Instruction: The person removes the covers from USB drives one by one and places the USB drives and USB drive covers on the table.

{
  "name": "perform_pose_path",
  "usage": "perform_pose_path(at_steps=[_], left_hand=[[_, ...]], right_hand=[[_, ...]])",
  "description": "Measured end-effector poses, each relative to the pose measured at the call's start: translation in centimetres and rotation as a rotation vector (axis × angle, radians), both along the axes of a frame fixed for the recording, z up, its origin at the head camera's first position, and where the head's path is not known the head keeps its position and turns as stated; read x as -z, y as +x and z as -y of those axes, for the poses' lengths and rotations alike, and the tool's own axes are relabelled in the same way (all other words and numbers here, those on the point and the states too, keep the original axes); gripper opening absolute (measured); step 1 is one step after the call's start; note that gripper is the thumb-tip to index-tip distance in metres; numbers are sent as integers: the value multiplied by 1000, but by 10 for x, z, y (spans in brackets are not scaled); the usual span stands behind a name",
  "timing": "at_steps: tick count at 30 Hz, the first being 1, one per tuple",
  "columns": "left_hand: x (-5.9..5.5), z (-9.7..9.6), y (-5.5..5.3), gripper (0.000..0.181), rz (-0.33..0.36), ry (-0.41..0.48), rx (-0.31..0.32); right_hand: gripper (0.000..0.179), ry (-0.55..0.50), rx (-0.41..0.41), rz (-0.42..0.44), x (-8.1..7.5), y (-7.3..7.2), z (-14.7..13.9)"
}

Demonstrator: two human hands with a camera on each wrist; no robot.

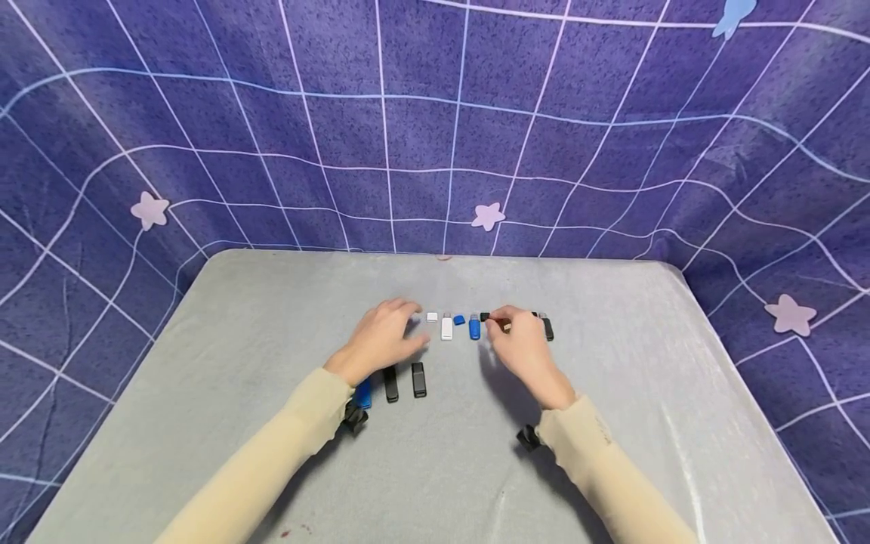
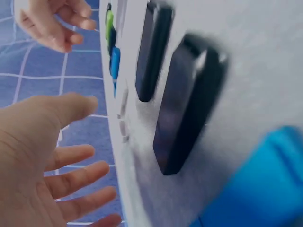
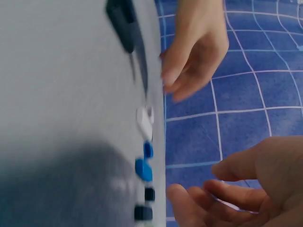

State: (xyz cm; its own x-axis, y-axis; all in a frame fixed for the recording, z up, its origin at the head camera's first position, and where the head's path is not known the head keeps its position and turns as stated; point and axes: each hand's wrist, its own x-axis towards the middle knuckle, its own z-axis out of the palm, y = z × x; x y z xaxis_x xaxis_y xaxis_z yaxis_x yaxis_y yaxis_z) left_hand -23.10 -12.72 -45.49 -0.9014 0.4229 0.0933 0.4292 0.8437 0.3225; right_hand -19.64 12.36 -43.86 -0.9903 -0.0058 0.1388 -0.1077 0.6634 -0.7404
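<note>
My left hand (image 1: 381,338) hovers with fingers spread and holds nothing, left of a white USB stick (image 1: 446,329) and its white cap (image 1: 432,317). Under and beside that wrist lie a blue USB stick (image 1: 364,394), a black one (image 1: 390,384) and another black one (image 1: 418,380). Over the right part of the row is my right hand (image 1: 526,349), its thumb and fingers apart in the right wrist view. Its fingertips are close to a small black cap (image 1: 485,316) and hide part of a stick behind them. An uncapped blue USB stick (image 1: 474,329) lies beside its blue cap (image 1: 459,319).
A dark USB stick (image 1: 548,329) ends the row on the right. A bright green piece (image 2: 110,22) shows in the row in the left wrist view. A grey cloth covers the table (image 1: 272,317); purple gridded curtains (image 1: 421,136) hang behind and at both sides.
</note>
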Motion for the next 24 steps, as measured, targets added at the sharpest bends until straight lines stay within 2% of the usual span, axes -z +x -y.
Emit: perform_pose_path(at_steps=[3, 6, 11, 14, 17, 24], left_hand=[[-6, 6, 17, 67, -21, 5, 14], [-10, 11, 35, 75, -45, -1, 9], [-10, 16, 61, 84, -81, -18, -19], [-8, 18, 76, 93, -114, -26, -36], [-5, 17, 89, 104, -132, -44, -56], [-2, 11, 116, 118, -112, -83, -104]], right_hand=[[25, 5, -27, -48, 1, 13, -14], [34, 61, -69, -119, 2, 25, -24], [51, 266, -117, -321, 7, 45, -31], [64, 355, -120, -392, 10, 56, -33], [75, 412, -114, -388, 10, 67, -33], [98, 483, -105, -317, 11, 87, -32]])
